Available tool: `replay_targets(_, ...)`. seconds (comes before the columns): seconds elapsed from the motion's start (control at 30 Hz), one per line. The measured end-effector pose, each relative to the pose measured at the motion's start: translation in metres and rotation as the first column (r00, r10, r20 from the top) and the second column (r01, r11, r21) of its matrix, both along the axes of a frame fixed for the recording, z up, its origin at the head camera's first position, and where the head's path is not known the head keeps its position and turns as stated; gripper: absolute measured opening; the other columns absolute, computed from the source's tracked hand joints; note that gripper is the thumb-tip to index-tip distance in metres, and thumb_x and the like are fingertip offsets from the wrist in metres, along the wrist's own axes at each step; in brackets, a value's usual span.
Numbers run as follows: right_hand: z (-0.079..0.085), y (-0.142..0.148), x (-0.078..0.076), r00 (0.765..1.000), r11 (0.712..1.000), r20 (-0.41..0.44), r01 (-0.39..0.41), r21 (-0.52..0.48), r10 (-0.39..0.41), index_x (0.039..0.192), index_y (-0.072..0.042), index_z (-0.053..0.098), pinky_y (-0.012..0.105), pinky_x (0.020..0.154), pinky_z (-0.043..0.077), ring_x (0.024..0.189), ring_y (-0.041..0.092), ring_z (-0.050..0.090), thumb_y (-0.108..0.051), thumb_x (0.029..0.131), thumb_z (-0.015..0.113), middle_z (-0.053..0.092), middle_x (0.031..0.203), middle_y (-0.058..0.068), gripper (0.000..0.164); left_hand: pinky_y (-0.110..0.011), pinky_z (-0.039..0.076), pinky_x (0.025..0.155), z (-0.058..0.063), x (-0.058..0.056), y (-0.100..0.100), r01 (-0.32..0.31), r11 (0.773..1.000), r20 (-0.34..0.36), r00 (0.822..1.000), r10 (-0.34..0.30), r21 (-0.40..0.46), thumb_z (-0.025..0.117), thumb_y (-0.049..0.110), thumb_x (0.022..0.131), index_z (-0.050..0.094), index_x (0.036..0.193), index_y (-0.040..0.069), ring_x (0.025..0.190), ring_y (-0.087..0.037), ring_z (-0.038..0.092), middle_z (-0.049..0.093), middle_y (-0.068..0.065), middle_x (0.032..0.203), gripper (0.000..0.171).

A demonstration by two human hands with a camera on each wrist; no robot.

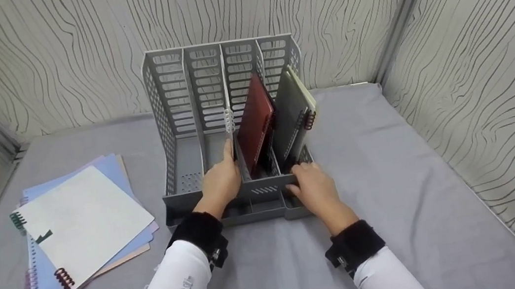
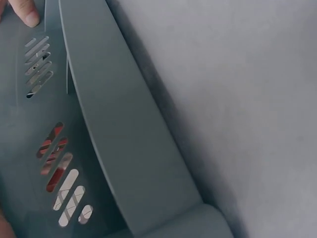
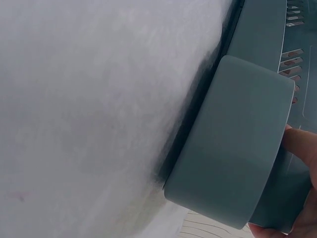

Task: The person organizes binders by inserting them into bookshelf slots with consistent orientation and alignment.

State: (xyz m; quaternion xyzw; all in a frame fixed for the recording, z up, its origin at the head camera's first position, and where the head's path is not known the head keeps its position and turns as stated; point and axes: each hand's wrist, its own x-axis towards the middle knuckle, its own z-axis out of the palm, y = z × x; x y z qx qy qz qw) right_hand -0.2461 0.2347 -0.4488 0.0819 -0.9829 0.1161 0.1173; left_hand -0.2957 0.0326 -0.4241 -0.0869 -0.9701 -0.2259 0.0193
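A grey file rack (image 1: 180, 159) with upright compartments stands on the table. A spiral notebook with a white coil (image 1: 229, 120) is seen edge-on beside the rack's middle divider. My left hand (image 1: 222, 179) reaches over the front wall and holds this notebook low down, index finger stretched along it; the thumb is hidden. My right hand (image 1: 315, 186) grips the rack's front right corner, its thumb (image 3: 299, 144) on the front panel. A red notebook (image 1: 255, 125) leans in the compartment right of the divider. A dark spiral notebook (image 1: 287, 115) and a pale green one (image 1: 303, 93) lean in the rightmost compartment.
Left of the rack lies a loose stack of spiral notebooks, a white one (image 1: 88, 221) on top of blue (image 1: 115, 175), purple and peach ones. Grey cloth (image 1: 422, 182) covers the table. Patterned panels (image 1: 76, 49) stand behind and at both sides.
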Motion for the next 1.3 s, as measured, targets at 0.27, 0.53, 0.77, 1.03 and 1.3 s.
replay_targets(0.27, 0.000, -0.004, -0.002, 1.000, 1.000, -0.015, -0.008, 0.007, 0.008, 0.097, -0.005, 0.060, 0.042, 0.073, 0.048, 0.089, 0.027, 0.054, -0.025, 0.083, 0.071, 0.061, 0.093, 0.009, 0.027, -0.046, 0.050, 0.061, -0.001, 0.000, -0.006, 0.015, 1.000, 0.009, 1.000, -0.015, -0.022, 0.042, 0.022, 0.097, 0.015, 0.149, 0.012, 0.071, -0.031, 0.063, 0.067, -0.016, 0.086, 0.059)
replay_targets(0.53, 0.002, -0.011, -0.008, 1.000, 1.000, -0.016, -0.021, -0.005, 0.021, 0.101, -0.005, 0.060, 0.042, 0.075, 0.048, 0.092, 0.027, 0.054, -0.025, 0.084, 0.070, 0.061, 0.097, 0.009, 0.028, -0.047, 0.049, 0.065, 0.003, 0.001, -0.013, -0.015, 0.999, -0.036, 0.999, 0.016, 0.033, 0.050, 0.025, 0.094, 0.017, 0.149, 0.013, 0.073, -0.031, 0.063, 0.067, -0.016, 0.093, 0.065)
replay_targets(0.77, -0.002, -0.015, -0.006, 1.000, 0.999, 0.008, -0.030, -0.013, 0.030, 0.104, -0.005, 0.061, 0.042, 0.076, 0.049, 0.095, 0.027, 0.054, -0.026, 0.084, 0.069, 0.061, 0.100, 0.010, 0.030, -0.046, 0.050, 0.066, 0.001, 0.014, -0.023, 0.029, 0.994, -0.069, 0.997, -0.022, 0.102, 0.055, 0.024, 0.093, 0.017, 0.148, 0.009, 0.074, -0.030, 0.064, 0.065, -0.019, 0.102, 0.069)
replay_targets(1.03, -0.003, -0.014, -0.008, 0.999, 0.999, 0.009, -0.039, -0.017, 0.039, 0.101, -0.005, 0.060, 0.042, 0.076, 0.048, 0.093, 0.027, 0.054, -0.025, 0.084, 0.069, 0.061, 0.098, 0.010, 0.028, -0.042, 0.050, 0.062, 0.006, 0.025, -0.034, 0.055, 0.990, -0.095, 0.995, -0.043, 0.129, 0.056, 0.023, 0.093, 0.017, 0.149, 0.010, 0.066, -0.025, 0.060, 0.062, -0.020, 0.111, 0.069)
replay_targets(1.3, -0.004, -0.012, -0.006, 0.999, 0.999, 0.017, -0.047, -0.026, 0.047, 0.098, -0.005, 0.060, 0.042, 0.076, 0.047, 0.090, 0.027, 0.054, -0.024, 0.084, 0.069, 0.061, 0.096, 0.010, 0.026, -0.042, 0.050, 0.074, 0.008, 0.042, -0.064, 0.089, 0.977, -0.108, 0.992, -0.069, 0.192, 0.056, 0.022, 0.093, 0.023, 0.148, 0.010, 0.083, -0.026, 0.063, 0.054, -0.018, 0.128, 0.065)
